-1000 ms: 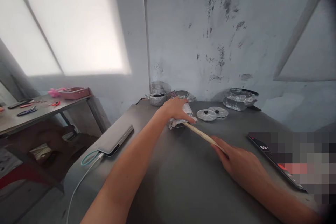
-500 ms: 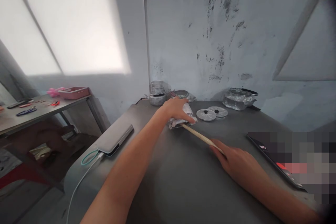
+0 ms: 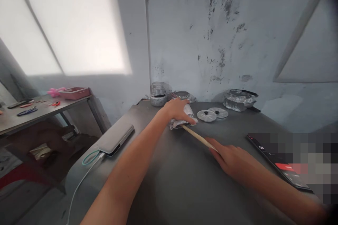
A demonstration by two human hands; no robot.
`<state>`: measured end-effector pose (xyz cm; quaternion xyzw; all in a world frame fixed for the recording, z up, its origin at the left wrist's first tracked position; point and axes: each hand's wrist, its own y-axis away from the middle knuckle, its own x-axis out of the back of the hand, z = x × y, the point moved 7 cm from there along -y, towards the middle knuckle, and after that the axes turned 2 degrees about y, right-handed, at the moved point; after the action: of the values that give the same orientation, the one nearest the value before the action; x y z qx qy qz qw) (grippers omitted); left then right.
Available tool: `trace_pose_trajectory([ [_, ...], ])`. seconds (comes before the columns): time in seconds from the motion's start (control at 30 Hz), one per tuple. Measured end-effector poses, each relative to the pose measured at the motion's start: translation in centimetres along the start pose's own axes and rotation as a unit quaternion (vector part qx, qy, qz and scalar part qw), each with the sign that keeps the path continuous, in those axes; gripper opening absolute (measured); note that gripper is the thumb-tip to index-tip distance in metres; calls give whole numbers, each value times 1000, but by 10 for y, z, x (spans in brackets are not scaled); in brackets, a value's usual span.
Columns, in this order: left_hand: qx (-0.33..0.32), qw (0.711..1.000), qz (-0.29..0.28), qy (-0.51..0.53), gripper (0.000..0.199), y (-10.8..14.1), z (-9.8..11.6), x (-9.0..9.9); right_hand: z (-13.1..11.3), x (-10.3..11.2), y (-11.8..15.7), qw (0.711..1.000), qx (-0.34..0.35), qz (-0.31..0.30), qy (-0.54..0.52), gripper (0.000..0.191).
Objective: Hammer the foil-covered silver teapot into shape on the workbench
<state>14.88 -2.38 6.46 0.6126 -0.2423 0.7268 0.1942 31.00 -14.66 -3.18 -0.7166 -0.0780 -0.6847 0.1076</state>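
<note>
My left hand grips a white crumpled bundle from above, thumb and fingers spread around it. Part of the bundle is hidden under the palm, and a thin dark edge shows below it. From its near side a pale wooden stick slants toward me. The stick's far end is out of sight at the bundle. My right hand is closed around the near end of the stick. Two round transparent lids with black knobs, one a nearer lid, overlap to the right of the bundle.
Metal pots stand at the back, with a plastic-wrapped pan at the back right. A power bank with a cable lies left, a phone right. A side table holds a pink basket.
My right hand has shifted slightly left along with the near part of the stick. The left hand stays on the bundle. The camera view has turned very slightly.
</note>
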Motion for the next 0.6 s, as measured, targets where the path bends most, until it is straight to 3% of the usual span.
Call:
trace_pose_trajectory([
  [0.23,2,1000,11,-11,115,0,1,-1,-30,20,-14,999,-15,-31,-41,19],
  [0.47,-1,1000,6,-10,113,2,3,0,-36,1,-12,994,-42,-48,-89,36],
  [0.6,1,1000,1,-5,113,2,1,0,-39,1,-5,992,-34,-39,-116,41],
])
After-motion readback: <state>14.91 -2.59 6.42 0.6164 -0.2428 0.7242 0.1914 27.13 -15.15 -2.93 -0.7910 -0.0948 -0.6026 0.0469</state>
